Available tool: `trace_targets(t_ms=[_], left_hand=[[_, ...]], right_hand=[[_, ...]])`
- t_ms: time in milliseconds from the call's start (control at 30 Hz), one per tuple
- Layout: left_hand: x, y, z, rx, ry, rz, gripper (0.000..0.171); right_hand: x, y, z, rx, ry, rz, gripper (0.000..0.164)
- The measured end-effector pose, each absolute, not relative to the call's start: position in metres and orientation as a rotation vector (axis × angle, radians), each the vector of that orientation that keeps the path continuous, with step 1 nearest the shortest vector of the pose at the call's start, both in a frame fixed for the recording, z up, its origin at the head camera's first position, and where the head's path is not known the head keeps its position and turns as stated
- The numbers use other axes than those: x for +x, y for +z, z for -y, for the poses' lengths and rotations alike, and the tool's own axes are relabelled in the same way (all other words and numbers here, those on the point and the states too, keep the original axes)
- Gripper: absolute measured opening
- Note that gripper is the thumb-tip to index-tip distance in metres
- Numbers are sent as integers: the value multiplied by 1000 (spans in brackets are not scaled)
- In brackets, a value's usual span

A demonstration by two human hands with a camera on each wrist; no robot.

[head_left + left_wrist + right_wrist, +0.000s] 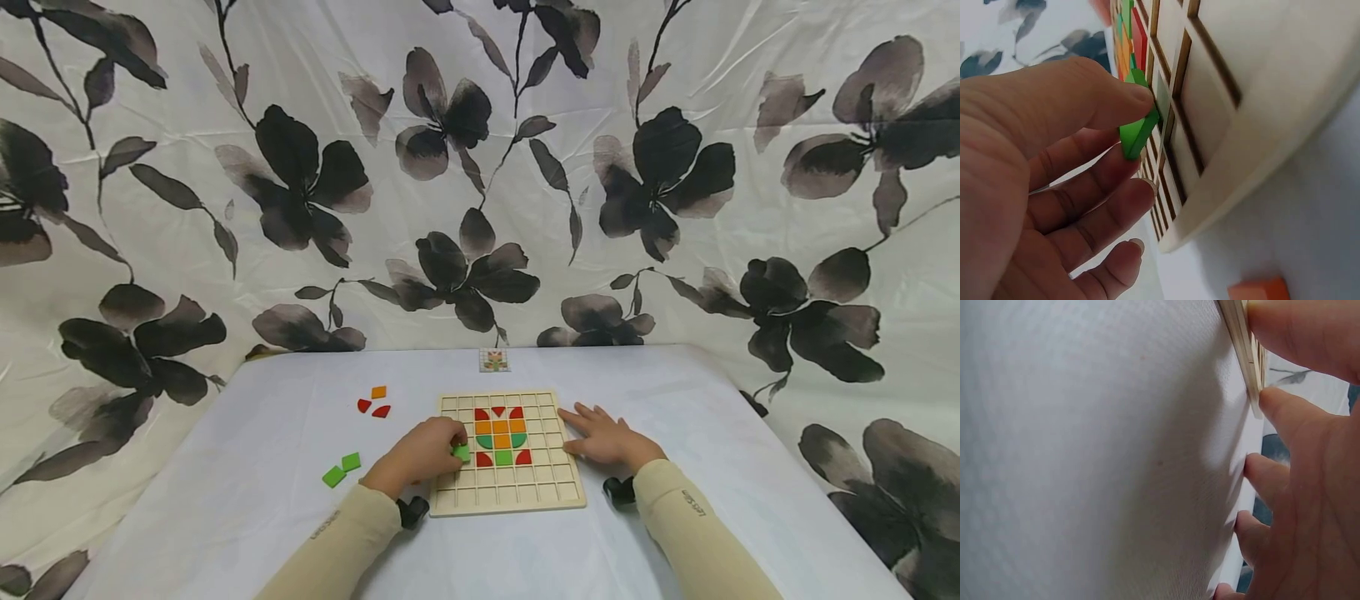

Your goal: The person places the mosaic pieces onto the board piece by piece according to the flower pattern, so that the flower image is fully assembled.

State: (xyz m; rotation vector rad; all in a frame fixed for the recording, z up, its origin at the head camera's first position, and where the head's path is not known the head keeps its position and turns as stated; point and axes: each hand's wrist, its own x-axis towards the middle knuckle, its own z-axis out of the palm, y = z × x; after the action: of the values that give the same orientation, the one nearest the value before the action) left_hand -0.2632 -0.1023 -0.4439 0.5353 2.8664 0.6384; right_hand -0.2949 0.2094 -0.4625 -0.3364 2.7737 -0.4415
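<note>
A wooden grid board (517, 497) lies on the table, with red, orange and green tiles set in its upper middle cells. My left hand (420, 450) is over the board's left side and pinches a green square tile (1138, 122) between thumb and fingers. In the left wrist view that tile is tilted, one corner right at the grid strips. My right hand (609, 437) is spread at the board's right edge. Its thumb and index finger touch the rim in the right wrist view, while the other fingertips rest on the white tablecloth.
Left of the board lie two loose green squares (342, 469), an orange square (378, 392) and two red pieces (381, 412). A small pattern card (495, 360) lies at the table's back edge. A flower-printed curtain (450, 167) hangs behind.
</note>
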Motion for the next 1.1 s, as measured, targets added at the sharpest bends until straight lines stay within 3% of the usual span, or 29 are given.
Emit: trace_targets(t_ms=[767, 1100], left_hand=[[-265, -446, 101, 522, 757, -2732, 13], [-256, -446, 97, 653, 615, -2842, 13]], right_hand=[[-294, -464, -210, -338, -442, -2783, 67], [-294, -465, -210, -340, -437, -2784, 66]])
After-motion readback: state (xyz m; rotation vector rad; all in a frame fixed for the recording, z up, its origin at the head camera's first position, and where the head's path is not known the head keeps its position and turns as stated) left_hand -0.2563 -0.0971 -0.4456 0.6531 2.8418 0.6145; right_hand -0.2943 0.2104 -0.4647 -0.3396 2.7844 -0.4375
